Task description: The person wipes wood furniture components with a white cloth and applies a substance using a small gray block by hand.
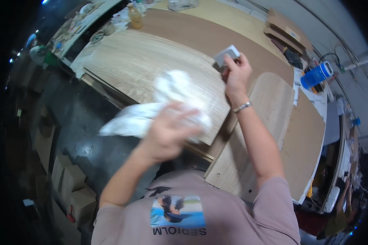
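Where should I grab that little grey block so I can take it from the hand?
Grab the grey block by its free upper-left end, coming from the far side of the wooden panel. The right hand wraps its near end, so only that far end sticks out. The left hand is busy holding the white cloth.

Workshop interior, large brown workbench (249, 36) running diagonally, stacked with 2 or more flat boards. Dark floor (81, 122) at left with cardboard boxes (69, 183) along it; blue cup (317, 74) and cluttered papers at right edge. Small bright lights (37, 31) glint upper left, surroundings dim.
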Demonstrator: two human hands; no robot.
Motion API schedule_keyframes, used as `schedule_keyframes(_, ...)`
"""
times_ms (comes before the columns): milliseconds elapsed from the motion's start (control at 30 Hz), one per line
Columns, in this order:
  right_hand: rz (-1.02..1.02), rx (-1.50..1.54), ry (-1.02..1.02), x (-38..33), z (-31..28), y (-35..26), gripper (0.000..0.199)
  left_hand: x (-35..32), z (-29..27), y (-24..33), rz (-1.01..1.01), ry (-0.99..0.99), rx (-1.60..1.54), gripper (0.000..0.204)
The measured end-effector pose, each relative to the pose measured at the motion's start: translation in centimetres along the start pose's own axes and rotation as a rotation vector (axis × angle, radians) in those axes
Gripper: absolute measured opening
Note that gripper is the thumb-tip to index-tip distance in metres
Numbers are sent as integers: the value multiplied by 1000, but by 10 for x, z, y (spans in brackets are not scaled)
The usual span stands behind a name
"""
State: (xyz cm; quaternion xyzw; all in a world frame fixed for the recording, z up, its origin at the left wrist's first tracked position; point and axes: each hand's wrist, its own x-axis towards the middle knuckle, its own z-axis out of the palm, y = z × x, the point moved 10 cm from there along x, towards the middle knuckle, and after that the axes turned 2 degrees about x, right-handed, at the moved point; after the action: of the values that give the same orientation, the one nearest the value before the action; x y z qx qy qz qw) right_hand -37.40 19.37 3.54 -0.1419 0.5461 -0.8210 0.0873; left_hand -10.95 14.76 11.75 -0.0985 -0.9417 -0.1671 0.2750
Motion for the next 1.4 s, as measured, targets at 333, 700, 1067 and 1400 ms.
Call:
schedule_keyframes(333, -24, -2, -23, 4, 6, -2, 16, -137, -167, -287, -915, 606, 11, 39)
schedule_keyframes(700, -61, -22, 5, -3, 3, -6, 21, -41, -22, -163, -188, -131, 281, 52)
schedule_keyframes(1067, -7, -164, 148, 7, 8, -6, 21, -191, -256, -556, -888, 433, 264, 30)
schedule_keyframes(1400, -89, -344, 160, 55, 235, 65, 21, -51, -123, -317, 187, -107, -70, 49)
